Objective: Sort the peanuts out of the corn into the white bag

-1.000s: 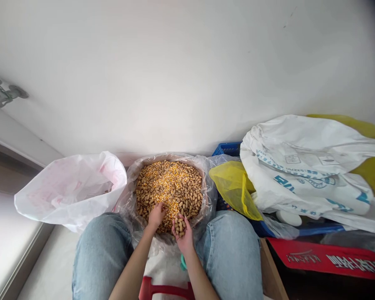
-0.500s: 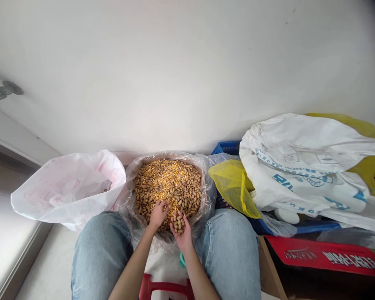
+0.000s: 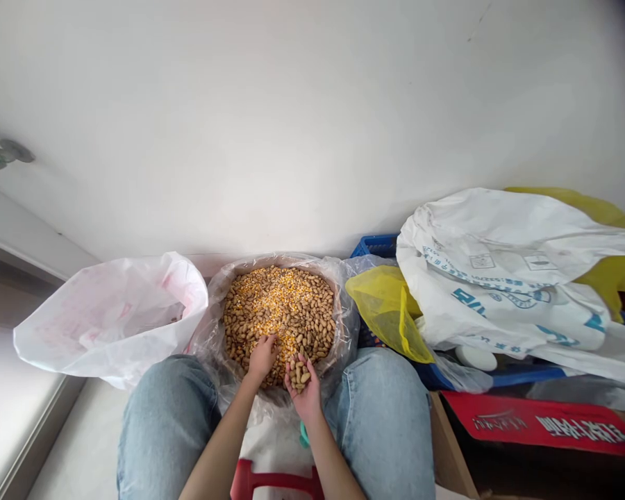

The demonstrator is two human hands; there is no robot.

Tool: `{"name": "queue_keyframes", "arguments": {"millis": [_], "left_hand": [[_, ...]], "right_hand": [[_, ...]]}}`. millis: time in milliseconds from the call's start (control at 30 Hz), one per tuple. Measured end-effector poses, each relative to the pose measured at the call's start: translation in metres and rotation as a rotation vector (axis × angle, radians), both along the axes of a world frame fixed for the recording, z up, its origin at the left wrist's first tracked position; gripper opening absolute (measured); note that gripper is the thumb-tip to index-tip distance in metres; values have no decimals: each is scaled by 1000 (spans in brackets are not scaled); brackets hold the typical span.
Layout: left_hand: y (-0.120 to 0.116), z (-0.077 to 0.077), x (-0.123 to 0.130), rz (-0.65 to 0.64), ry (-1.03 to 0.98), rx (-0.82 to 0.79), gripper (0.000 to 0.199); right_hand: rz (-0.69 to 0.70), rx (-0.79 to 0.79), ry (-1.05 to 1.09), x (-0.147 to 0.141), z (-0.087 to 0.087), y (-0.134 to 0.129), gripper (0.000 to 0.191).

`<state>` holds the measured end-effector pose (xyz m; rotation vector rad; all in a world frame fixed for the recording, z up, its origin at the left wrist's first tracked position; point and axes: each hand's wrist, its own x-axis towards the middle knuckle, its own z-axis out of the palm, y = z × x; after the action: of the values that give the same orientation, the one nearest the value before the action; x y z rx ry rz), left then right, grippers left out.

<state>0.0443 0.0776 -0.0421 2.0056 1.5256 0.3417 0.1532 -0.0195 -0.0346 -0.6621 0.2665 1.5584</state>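
Note:
Between my knees sits a round container lined with a clear plastic bag (image 3: 348, 326), full of unshelled peanuts (image 3: 320, 316) mixed with yellow corn kernels (image 3: 277, 288). My left hand (image 3: 263, 359) reaches to the near part of the pile, its fingers curled down at the surface; what lies between the fingertips is hidden. Just to the right, my right hand (image 3: 307, 396) is turned palm up over the container's near edge. Its fingers cup a small heap of unshelled peanuts (image 3: 298, 375).
A white plastic sack (image 3: 109, 305) stands open on the left. To the right, a blue crate (image 3: 378, 245) carries a yellow mesh bag (image 3: 378, 295) and a white printed sack (image 3: 500, 243). A red box flap (image 3: 542, 420) lies below it. A white wall rises behind.
My left hand's fingers have dipped and curled slightly more at the pile. The right hand stays nearly in place with its peanuts. The view has shifted a little.

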Motion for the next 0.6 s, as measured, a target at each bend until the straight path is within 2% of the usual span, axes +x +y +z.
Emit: {"name": "queue_keyframes", "arguments": {"millis": [100, 200, 300, 367, 433, 533, 600], "left_hand": [[-2, 0, 6, -33, 102, 40, 22], [-2, 1, 9, -16, 92, 34, 16], [-2, 7, 9, 42, -21, 2, 14], [-4, 17, 8, 67, -168, -6, 19], [-8, 32, 9, -14, -324, -54, 26], [-13, 50, 9, -266, -501, -228, 34], [-14, 52, 6, -246, -537, -262, 38]], "right_hand": [[8, -9, -2, 0, 2, -1, 30], [12, -11, 2, 1, 0, -2, 30], [15, 3, -4, 2, -3, -1, 31], [14, -7, -18, 2, -2, 0, 33], [3, -16, -34, 1, -1, 1, 32], [-28, 10, -39, 0, -1, 0, 29], [-42, 21, -30, 1, -2, 0, 29]]}}
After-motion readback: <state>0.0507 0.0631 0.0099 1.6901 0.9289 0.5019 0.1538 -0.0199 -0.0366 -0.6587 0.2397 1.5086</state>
